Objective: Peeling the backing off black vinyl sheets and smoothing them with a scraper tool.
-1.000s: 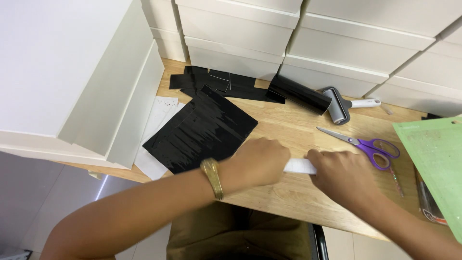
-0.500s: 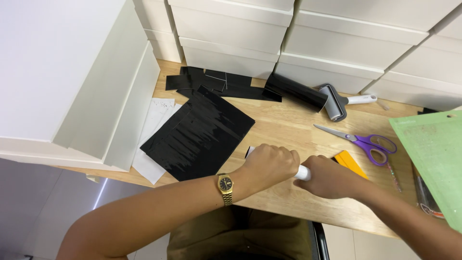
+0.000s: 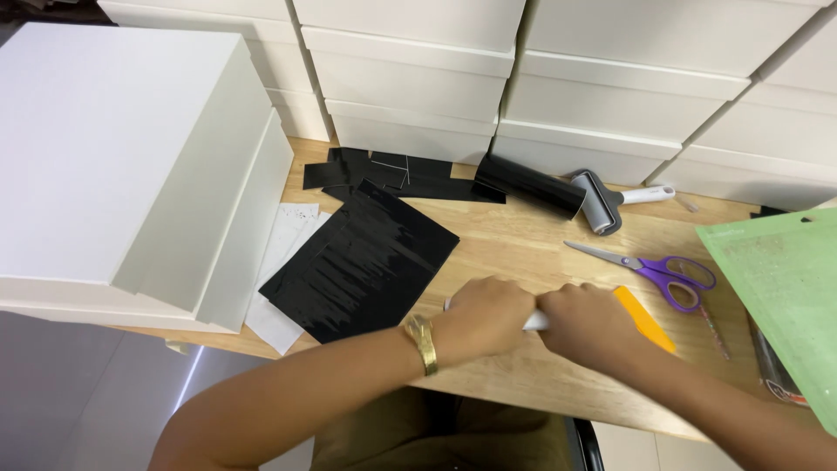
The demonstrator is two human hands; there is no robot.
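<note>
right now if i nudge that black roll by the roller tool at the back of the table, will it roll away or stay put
The black roll is a cylinder lying on its side on flat wood, so it would probably roll when nudged across its length. The roller tool sits against one end and may block it there. Its glossy surface suggests it could be slippery to grip, and it looks light for its size.

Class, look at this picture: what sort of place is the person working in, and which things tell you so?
Probably a small craft or packing workspace. Stacks of white boxes crowd a wooden table, with black sheets, purple scissors, a roller and a green cutting mat lying on it.
</note>
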